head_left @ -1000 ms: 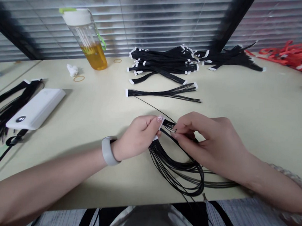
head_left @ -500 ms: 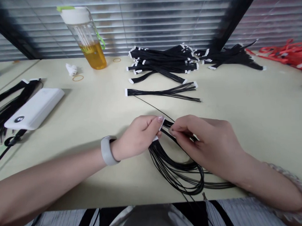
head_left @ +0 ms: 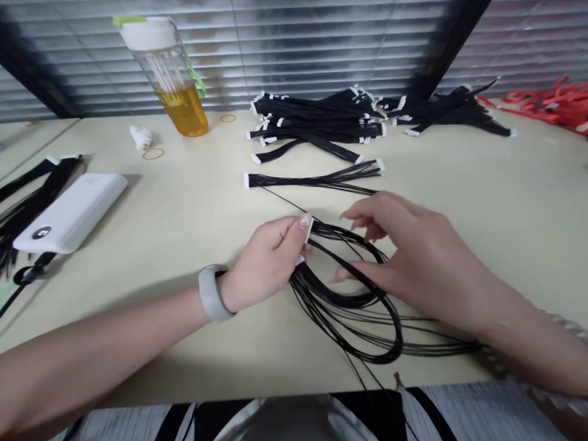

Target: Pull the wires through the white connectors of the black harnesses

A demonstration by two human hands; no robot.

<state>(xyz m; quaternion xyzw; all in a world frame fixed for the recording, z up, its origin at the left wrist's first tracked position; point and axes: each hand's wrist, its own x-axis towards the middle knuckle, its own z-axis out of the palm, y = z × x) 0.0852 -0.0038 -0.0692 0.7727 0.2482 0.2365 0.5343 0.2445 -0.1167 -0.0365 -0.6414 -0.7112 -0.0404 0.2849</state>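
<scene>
My left hand [head_left: 278, 255] pinches the white connector end of a black wire harness [head_left: 391, 333] between thumb and fingers. A second white connector [head_left: 300, 260] pokes out just below those fingers. From there the thin black wires curve in a wide loop to the right and down over the table. My right hand [head_left: 402, 248] has its fingers spread around the loop, thumb below and fingers above, without gripping it. Beyond the hands lies a separate black wire harness [head_left: 312, 180] with a white connector at its left end; one loose wire trails from it toward my left hand.
At the back is a pile of black harnesses [head_left: 319, 118], with more black harnesses [head_left: 452, 115] and red cables [head_left: 557, 108] to its right. A bottle of amber liquid [head_left: 184, 111] stands back left. A white power bank [head_left: 72, 214] lies left beside other black cables [head_left: 27, 199].
My right hand has let go of the wires near the connector, opened its fingers and moved slightly right. My left hand keeps its hold and has shifted a little up and left.
</scene>
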